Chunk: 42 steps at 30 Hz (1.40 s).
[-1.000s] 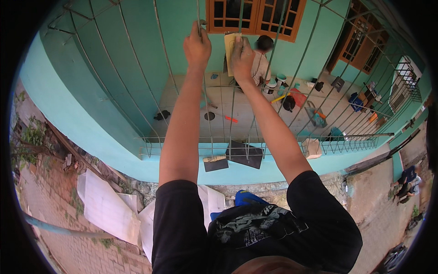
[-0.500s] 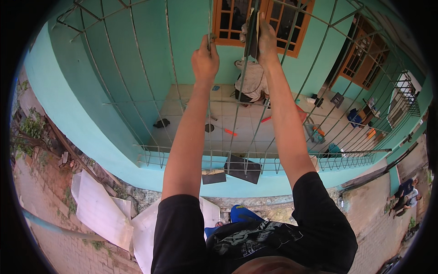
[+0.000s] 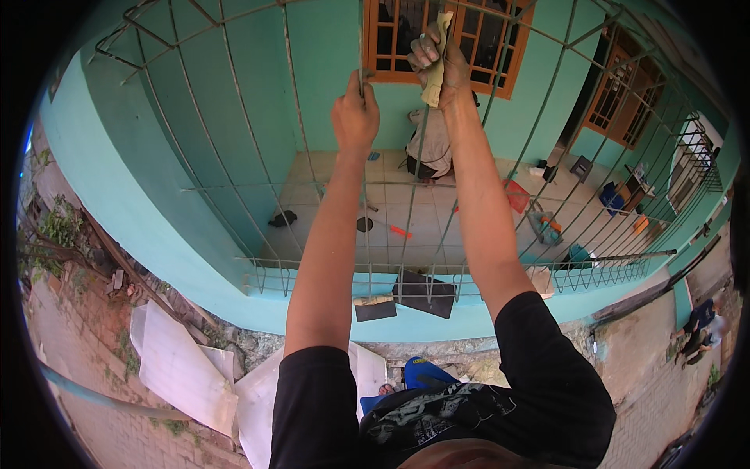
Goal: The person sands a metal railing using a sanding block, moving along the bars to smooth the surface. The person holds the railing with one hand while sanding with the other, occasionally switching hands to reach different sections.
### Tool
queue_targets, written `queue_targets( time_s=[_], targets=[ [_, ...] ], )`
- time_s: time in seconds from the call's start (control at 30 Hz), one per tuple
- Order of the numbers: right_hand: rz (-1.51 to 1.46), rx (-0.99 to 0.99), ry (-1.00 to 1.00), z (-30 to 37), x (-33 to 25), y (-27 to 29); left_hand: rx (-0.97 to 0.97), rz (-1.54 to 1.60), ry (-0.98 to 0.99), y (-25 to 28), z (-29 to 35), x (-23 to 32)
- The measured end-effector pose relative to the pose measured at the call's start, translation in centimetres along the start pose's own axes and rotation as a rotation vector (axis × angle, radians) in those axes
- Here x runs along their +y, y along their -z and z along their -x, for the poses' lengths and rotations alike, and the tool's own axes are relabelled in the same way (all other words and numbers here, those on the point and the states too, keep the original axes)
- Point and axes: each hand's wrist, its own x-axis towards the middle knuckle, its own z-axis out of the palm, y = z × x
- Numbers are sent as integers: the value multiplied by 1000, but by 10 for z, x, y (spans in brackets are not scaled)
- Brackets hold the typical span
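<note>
A turquoise house wall with a wooden window (image 3: pixel 449 39) rises behind a grey metal grille (image 3: pixel 234 148) that fences a tiled porch. The left hand (image 3: pixel 355 117) stays clenched round a vertical bar, fingers wrapped tight. The right hand (image 3: pixel 439 59) has climbed higher along its bar than a second ago, grasping a folded yellowish sheet of abrasive paper (image 3: pixel 436 66) pressed against the metal, so the rubbing now reaches the upper stretch. Below the fingers, a person crouches on the porch tiles (image 3: pixel 328 211).
</note>
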Motion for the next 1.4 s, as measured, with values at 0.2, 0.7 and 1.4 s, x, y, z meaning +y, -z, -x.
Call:
queue_targets(
  time_s=[0.2, 0.7, 1.4],
  targets=[
    [107, 44, 4, 9, 3, -5, -23, -52, -33, 2, -1, -9],
    [170, 217, -134, 80, 36, 12, -46, -121, -48, -3, -3, -22],
    [172, 327, -264, 133, 59, 13, 111, -55, -174, -12, -3, -33]
  ],
)
